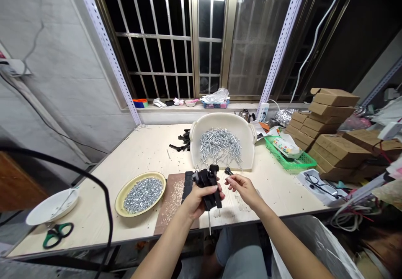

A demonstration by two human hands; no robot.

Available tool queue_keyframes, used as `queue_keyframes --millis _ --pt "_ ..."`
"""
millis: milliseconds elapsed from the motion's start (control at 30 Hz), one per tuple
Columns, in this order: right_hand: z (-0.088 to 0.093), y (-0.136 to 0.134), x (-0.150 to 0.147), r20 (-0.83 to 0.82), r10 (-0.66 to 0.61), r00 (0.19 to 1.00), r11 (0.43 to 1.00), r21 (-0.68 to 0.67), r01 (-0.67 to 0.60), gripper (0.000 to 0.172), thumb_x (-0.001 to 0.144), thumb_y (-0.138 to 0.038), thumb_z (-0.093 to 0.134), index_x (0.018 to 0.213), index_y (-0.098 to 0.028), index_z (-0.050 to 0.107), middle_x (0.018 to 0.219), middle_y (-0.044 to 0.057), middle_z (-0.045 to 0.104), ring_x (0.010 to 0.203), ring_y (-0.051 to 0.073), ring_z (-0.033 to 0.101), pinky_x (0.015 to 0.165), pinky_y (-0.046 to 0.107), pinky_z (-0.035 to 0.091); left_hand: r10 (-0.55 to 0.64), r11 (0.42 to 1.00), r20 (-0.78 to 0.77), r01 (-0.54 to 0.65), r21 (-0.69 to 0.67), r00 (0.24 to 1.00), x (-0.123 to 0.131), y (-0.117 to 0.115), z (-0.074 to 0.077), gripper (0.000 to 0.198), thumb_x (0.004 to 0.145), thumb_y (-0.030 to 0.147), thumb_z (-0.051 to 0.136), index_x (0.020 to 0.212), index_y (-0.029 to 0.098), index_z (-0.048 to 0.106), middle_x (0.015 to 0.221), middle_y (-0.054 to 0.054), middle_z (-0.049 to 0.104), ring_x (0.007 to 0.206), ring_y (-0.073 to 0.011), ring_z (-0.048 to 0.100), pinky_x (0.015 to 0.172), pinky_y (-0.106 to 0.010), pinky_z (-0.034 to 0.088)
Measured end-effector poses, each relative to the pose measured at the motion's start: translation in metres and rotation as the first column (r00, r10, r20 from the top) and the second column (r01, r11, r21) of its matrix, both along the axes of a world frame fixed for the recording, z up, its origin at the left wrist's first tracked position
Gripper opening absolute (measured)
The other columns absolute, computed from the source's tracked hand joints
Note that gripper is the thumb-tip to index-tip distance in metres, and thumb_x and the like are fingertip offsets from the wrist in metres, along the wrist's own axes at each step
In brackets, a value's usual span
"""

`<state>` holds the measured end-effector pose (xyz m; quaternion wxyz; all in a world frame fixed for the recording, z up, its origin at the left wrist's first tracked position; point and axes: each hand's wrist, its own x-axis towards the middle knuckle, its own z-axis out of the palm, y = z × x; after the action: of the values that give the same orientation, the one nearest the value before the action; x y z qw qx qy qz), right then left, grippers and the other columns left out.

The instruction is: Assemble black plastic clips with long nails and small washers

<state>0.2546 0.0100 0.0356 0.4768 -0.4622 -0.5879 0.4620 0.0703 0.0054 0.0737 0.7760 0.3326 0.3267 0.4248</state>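
My left hand (201,199) is wrapped round a bundle of black plastic parts (207,180), held above the front of the table. Thin metal rods stick out of the bundle at top and bottom. Just to its right, my right hand (243,189) has thumb and fingers pinched together; what is between them is too small to make out. A small black round-headed piece (228,171) shows just beyond those fingertips, and I cannot tell whether they touch it. Behind both hands, a white scoop-shaped tub (196,145) holds a heap of long silver screws or pins (220,143).
A yellow bowl (119,203) of small metal pieces stands left, beside a brown board (166,208) with pale crumbs. Farther left are green-handled scissors (56,234) and a white dish (40,212). A green basket (301,164) and cardboard boxes (339,153) stand right.
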Motion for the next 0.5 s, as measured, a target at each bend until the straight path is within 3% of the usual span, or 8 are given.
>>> queue_keyframes --millis 133,233,400,500 --pt "-0.007 0.002 0.001 0.006 0.003 1.0 1.0 -0.018 -0.002 0.032 0.079 -0.047 0.053 0.083 -0.016 0.061 0.081 0.006 0.064 0.066 0.014 0.056 0.059 0.025 0.042 0.12 0.969 -0.203 -0.071 0.235 0.972 0.002 -0.001 0.004 0.026 0.052 0.019 0.077 0.074 0.01 0.066 0.074 -0.008 0.066 0.071 -0.0194 0.062 0.073 -0.033 0.047" --pt "-0.012 0.004 0.001 0.01 0.002 1.0 1.0 -0.025 -0.002 0.033 0.078 -0.048 0.054 0.082 -0.016 0.06 0.081 0.006 0.064 0.065 0.014 0.057 0.058 0.025 0.042 0.165 0.941 -0.275 -0.067 0.333 0.947 0.003 -0.005 0.01 0.026 0.053 0.023 0.076 0.075 0.011 0.067 0.078 -0.009 0.068 0.077 -0.021 0.061 0.075 -0.034 0.046" --pt "-0.011 0.002 -0.002 -0.042 0.032 0.999 0.999 0.014 -0.031 0.032 0.078 -0.047 0.055 0.083 -0.016 0.06 0.076 0.005 0.063 0.063 0.014 0.056 0.057 0.025 0.043 0.162 0.942 -0.213 -0.086 0.326 0.963 0.006 -0.002 0.008 0.028 0.055 0.025 0.076 0.077 0.01 0.067 0.079 -0.01 0.067 0.079 -0.0217 0.062 0.075 -0.034 0.047" --pt "0.0 -0.001 -0.006 -0.122 0.094 0.988 0.995 0.046 -0.089 0.036 0.077 -0.048 0.055 0.097 -0.018 0.059 0.091 0.008 0.063 0.08 0.018 0.059 0.064 0.028 0.047 0.202 0.957 -0.224 -0.143 0.254 0.953 0.01 0.004 -0.002 0.032 0.054 0.027 0.076 0.079 0.009 0.066 0.078 -0.011 0.067 0.076 -0.0219 0.063 0.074 -0.036 0.048"
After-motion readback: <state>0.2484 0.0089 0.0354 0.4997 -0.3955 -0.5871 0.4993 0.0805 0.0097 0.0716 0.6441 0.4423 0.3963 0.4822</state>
